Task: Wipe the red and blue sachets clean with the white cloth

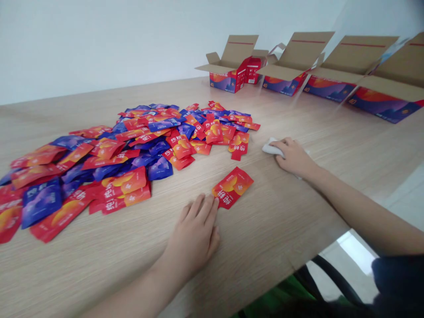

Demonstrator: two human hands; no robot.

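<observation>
My left hand (195, 232) lies on the table with its fingers stretched out, palm down. Its fingertips touch the near corner of a single red-and-orange pouch (233, 187), which lies flat with a narrow spout end towards the hand. Farther right, my right hand (293, 154) presses a folded white cloth (273, 148) against the tabletop, fingers closed over it; whether it is cloth or tissue is hard to tell. To the left of both hands spreads a heap of red pouches (180, 145) and blue-purple pouches (160, 168), overlapping at many angles.
Several open printed cartons stand along the back right, flaps raised, among them a leftmost carton (221, 81) and a nearer carton (384, 104). The wooden table (265, 247) meets a white wall behind. A dark chair arm (334, 278) shows below the table's near edge.
</observation>
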